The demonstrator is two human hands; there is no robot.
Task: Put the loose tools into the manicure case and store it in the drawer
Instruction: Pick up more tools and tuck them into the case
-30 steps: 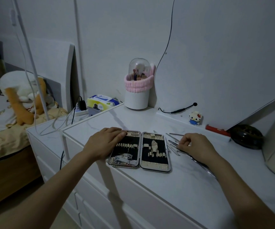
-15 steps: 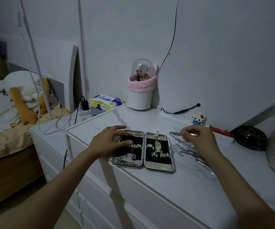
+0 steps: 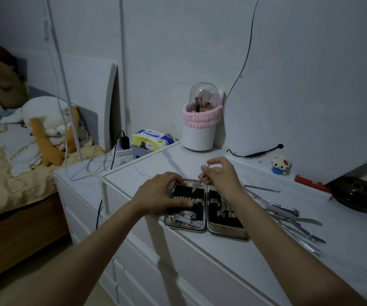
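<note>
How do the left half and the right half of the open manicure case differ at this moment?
The left half already holds a nail clipper near its front edge; in the right half I see only empty loops. The left hand rests on the left half, while the right forearm crosses over the right half. The right hand aims its thin tool at the left half, not the right. Both have black lining and lie flat, open.

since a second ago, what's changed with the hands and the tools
The right hand left the loose tools on the dresser top, pinched one thin metal tool and carried it left, over the open manicure case, tip pointing down at the left half. The left hand stayed resting on the case's left side. The case and the remaining tools kept their places.
</note>
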